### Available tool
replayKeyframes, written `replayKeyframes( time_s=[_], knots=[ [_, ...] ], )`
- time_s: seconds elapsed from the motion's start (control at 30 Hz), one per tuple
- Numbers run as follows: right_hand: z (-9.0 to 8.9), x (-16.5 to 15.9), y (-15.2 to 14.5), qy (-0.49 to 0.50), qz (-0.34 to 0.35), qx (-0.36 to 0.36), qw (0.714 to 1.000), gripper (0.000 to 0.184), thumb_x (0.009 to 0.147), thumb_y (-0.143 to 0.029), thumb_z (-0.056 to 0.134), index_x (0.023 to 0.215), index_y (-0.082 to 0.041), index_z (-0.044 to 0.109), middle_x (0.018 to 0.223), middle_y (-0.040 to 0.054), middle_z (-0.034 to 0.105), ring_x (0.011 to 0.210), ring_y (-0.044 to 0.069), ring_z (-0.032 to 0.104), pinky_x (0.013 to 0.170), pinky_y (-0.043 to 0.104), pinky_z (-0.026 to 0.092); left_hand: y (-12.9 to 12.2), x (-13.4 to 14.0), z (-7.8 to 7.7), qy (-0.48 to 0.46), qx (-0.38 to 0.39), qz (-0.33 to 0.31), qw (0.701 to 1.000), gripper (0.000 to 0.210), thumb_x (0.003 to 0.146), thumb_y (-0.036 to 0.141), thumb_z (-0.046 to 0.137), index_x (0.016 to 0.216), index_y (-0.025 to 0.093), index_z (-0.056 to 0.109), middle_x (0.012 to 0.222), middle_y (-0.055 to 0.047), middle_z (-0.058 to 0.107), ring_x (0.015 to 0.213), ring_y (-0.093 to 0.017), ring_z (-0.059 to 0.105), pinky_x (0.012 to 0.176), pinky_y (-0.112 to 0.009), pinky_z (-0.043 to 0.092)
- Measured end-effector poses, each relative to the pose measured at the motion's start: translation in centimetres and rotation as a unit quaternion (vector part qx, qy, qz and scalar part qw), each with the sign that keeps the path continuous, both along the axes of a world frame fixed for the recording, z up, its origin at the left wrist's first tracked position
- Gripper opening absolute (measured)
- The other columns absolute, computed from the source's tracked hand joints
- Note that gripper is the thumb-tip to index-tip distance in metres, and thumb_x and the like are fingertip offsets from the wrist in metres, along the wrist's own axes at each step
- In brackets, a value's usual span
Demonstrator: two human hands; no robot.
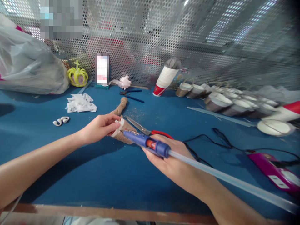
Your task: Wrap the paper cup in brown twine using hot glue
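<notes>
Near the middle of the table, my left hand (103,127) pinches the white rim of a small paper cup (125,137) wrapped in brown burlap, which lies tilted on its side. My right hand (170,153) grips a blue hot glue gun (138,139), with a long clear glue stick (222,176) running out of its back. The gun's nozzle points at the cup's rim, close to my left fingers; whether it touches, I cannot tell. Just beyond lie scissors (140,125) with red handles, partly hidden by my right hand. A roll of brown twine or burlap (120,105) lies behind the cup.
Pliers (132,95), white lace (82,103) and white earphones (61,120) lie on the blue table (93,175). A leaning cup stack (165,78) and several wrapped cups (217,101) stand at the back right. A purple device (272,172) with a black cable lies right; a plastic bag (30,62) left.
</notes>
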State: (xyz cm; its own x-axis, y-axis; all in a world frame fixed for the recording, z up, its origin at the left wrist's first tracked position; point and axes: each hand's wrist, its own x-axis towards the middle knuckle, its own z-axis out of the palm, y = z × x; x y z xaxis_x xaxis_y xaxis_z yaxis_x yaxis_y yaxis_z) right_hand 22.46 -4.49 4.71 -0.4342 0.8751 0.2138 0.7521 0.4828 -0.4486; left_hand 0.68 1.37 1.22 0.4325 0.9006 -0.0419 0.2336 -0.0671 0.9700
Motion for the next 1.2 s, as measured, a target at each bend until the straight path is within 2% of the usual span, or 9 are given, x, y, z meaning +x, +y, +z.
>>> replayKeyframes(
  time_s=[0.3, 0.43, 0.57, 0.73, 0.97, 1.2],
  knots=[
    [0.0, 0.0, -0.2, -0.001, 0.005, 0.007, 1.000, 0.008, 0.076, -0.015, 0.054, 0.071, -0.020, 0.051, 0.070, -0.0008, 0.061, 0.058, 0.011, 0.056, 0.052, 0.021, 0.041, 0.0, 0.0, 0.0, 0.006, 0.004, -0.003, 1.000, 0.033, 0.081, 0.033, 0.048, 0.103, 0.009, 0.054, 0.064, 0.003, 0.050, 0.051, -0.007, 0.040, 0.048, -0.019, 0.033],
    [0.0, 0.2, 0.1, 0.005, -0.009, 0.000, 1.000, 0.010, 0.078, -0.021, 0.053, 0.069, -0.020, 0.052, 0.064, -0.0011, 0.060, 0.055, 0.012, 0.056, 0.051, 0.022, 0.042, 0.0, 0.0, 0.1, 0.006, 0.006, -0.006, 1.000, 0.032, 0.082, 0.032, 0.048, 0.104, 0.009, 0.054, 0.065, 0.002, 0.051, 0.052, -0.007, 0.041, 0.048, -0.019, 0.033],
    [-0.2, 0.5, 0.7, 0.015, -0.030, 0.011, 0.999, 0.009, 0.079, -0.027, 0.052, 0.073, -0.021, 0.056, 0.064, -0.0003, 0.062, 0.055, 0.014, 0.057, 0.053, 0.024, 0.044, -0.1, -0.1, 0.1, -0.004, 0.009, -0.015, 1.000, 0.033, 0.081, 0.031, 0.050, 0.106, 0.010, 0.055, 0.070, -0.001, 0.056, 0.057, -0.009, 0.047, 0.049, -0.020, 0.037],
    [0.0, 0.7, 0.9, 0.011, -0.044, -0.005, 0.999, 0.013, 0.079, -0.027, 0.051, 0.068, -0.022, 0.055, 0.062, 0.0007, 0.062, 0.054, 0.015, 0.057, 0.048, 0.025, 0.043, -0.1, -0.2, 0.0, -0.013, 0.018, -0.019, 1.000, 0.033, 0.079, 0.031, 0.054, 0.106, 0.011, 0.056, 0.073, -0.003, 0.060, 0.061, -0.011, 0.053, 0.051, -0.020, 0.041],
    [0.4, 0.6, 0.8, 0.025, -0.028, -0.018, 0.999, 0.010, 0.079, -0.025, 0.050, 0.071, -0.022, 0.054, 0.061, -0.0010, 0.060, 0.051, 0.013, 0.055, 0.048, 0.024, 0.043, -0.2, -0.2, 0.1, -0.007, 0.010, -0.014, 1.000, 0.036, 0.079, 0.032, 0.054, 0.108, 0.011, 0.055, 0.075, -0.003, 0.061, 0.061, -0.012, 0.054, 0.051, -0.021, 0.041],
    [0.2, 0.6, 0.5, 0.020, -0.024, -0.025, 0.999, 0.008, 0.079, -0.026, 0.052, 0.075, -0.022, 0.057, 0.067, 0.0010, 0.064, 0.057, 0.015, 0.059, 0.052, 0.024, 0.047, -0.2, -0.3, 0.1, -0.005, 0.009, -0.014, 1.000, 0.037, 0.078, 0.032, 0.055, 0.108, 0.012, 0.055, 0.073, -0.003, 0.061, 0.060, -0.012, 0.054, 0.051, -0.021, 0.041]
  ],
)
